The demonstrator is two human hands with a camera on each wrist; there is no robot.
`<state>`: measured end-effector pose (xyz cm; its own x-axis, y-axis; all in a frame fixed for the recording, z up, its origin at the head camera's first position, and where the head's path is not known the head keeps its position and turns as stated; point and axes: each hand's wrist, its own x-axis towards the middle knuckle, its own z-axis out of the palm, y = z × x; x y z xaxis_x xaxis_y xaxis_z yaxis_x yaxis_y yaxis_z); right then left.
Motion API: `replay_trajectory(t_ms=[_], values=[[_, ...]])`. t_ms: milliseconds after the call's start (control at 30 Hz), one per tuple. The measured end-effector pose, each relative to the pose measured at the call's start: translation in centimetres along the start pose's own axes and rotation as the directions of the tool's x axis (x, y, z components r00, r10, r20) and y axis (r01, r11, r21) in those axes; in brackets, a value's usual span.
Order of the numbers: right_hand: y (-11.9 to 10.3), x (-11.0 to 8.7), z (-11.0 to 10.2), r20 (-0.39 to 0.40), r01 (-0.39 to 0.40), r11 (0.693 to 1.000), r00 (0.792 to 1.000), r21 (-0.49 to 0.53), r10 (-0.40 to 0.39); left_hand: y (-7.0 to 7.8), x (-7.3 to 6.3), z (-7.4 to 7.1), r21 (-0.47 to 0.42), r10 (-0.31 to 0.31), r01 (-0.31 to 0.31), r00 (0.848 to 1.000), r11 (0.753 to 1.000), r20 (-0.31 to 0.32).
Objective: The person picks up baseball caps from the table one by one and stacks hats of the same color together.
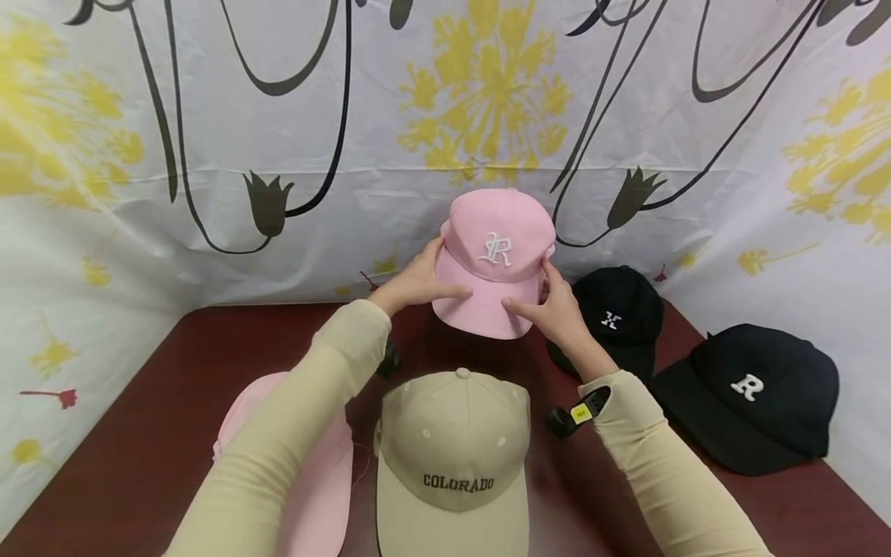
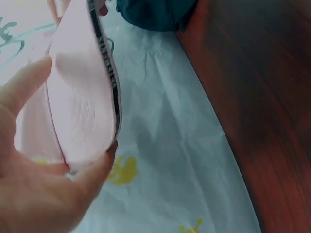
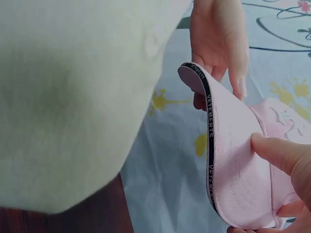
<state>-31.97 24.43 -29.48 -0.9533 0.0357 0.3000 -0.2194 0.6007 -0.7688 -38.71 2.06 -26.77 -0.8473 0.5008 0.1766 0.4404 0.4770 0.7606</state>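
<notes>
Both hands hold a pink cap (image 1: 497, 267) with a white embroidered R, raised at the back of the table with its brim towards me. My left hand (image 1: 418, 280) grips one side of the brim, thumb on top and fingers beneath. On the opposite side my right hand (image 1: 557, 308) pinches the brim the same way. A black band with pale lettering runs along the brim edge of the pink cap (image 3: 238, 165) in the right wrist view. Nearer to me, a beige COLORADO cap (image 1: 455, 441) lies between my forearms.
Another pink cap (image 1: 323, 480) lies partly hidden under the left sleeve. A small black cap (image 1: 626, 309) sits behind my right wrist, and a larger black cap (image 1: 766, 387) with a white R is at the right. Patterned cloth (image 1: 334, 139) hangs behind the dark red table (image 1: 160, 402).
</notes>
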Motion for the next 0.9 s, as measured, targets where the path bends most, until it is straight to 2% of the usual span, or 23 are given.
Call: replay_trajectory(t_ms=[200,333,633,900], values=[[-0.6,-0.6,-0.2,0.006,0.020,1.000,1.000,-0.015,-0.020,0.9,-1.1,0.2,0.078,-0.039,0.044,0.997,0.996,-0.061],[-0.9,-0.8,-0.3,0.013,0.024,1.000,1.000,-0.020,-0.024,1.3,-1.8,0.2,0.091,-0.048,0.054,0.997,0.994,-0.066],[-1.9,-1.5,-0.7,0.032,0.030,0.999,0.999,-0.018,-0.029,2.4,-3.0,-0.3,0.107,-0.023,0.033,0.996,0.994,-0.092],[-2.8,-2.5,-0.8,0.039,0.030,0.999,0.999,-0.010,-0.030,3.2,-4.3,-0.7,0.117,-0.034,0.046,0.994,0.992,-0.099]])
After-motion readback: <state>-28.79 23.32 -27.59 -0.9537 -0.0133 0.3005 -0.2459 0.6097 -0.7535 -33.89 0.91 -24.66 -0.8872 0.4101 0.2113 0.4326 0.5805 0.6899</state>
